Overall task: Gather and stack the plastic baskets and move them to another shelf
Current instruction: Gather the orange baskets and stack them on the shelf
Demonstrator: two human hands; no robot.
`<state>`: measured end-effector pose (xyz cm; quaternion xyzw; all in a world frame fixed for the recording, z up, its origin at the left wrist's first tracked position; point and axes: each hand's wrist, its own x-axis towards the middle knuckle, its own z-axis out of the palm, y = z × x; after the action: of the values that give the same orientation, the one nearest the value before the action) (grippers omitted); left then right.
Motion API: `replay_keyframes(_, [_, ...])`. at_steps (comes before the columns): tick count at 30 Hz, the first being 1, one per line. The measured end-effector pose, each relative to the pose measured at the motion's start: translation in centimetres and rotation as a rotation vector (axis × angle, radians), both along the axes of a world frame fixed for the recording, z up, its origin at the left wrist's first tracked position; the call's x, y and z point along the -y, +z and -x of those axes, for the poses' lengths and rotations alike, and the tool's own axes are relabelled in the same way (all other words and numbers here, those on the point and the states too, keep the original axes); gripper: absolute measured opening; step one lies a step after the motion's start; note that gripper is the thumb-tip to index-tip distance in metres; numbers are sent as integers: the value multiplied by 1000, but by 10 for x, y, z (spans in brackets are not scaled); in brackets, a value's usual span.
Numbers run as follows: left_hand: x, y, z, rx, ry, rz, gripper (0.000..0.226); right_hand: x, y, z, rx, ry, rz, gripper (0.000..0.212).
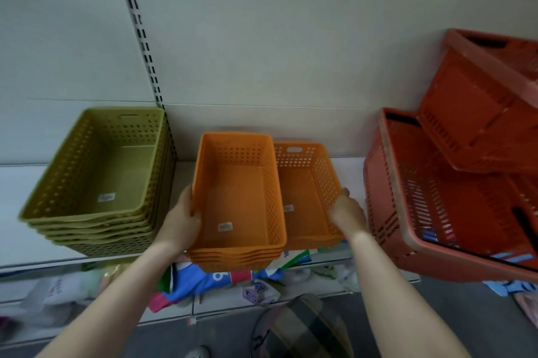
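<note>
A stack of several orange perforated baskets [238, 200] juts over the front edge of the white shelf [17, 229]. My left hand [182, 218] grips its left rim. To its right lies a second, lower orange basket stack [311, 197]. My right hand [346, 212] holds that stack's right side. A stack of several olive-green baskets [96, 171] stands on the shelf to the left, apart from the orange ones.
Large red shopping baskets [436, 189] sit at the right, one tilted on top of another. A slotted metal upright [142, 46] runs up the back wall. Below the shelf lie packaged goods and colourful bags [203, 282] on a lower shelf.
</note>
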<state>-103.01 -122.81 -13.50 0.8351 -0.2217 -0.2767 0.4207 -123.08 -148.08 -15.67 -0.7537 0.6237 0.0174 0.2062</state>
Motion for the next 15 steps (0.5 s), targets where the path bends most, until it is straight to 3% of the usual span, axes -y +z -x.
replay_keyframes(2, [1, -3, 0, 2, 17, 27, 56, 7, -1, 4, 20, 12, 1, 34])
replay_keyframes(9, [12, -4, 8, -16, 67, 80, 53, 9, 102, -1, 50, 45, 593, 32])
replay_keyframes(12, [24, 1, 14, -51, 68, 140, 47, -4, 147, 3, 220, -8, 754, 25])
replay_keyframes(15, [29, 7, 17, -123, 48, 228, 41, -8, 175, 5, 403, -14, 744, 23])
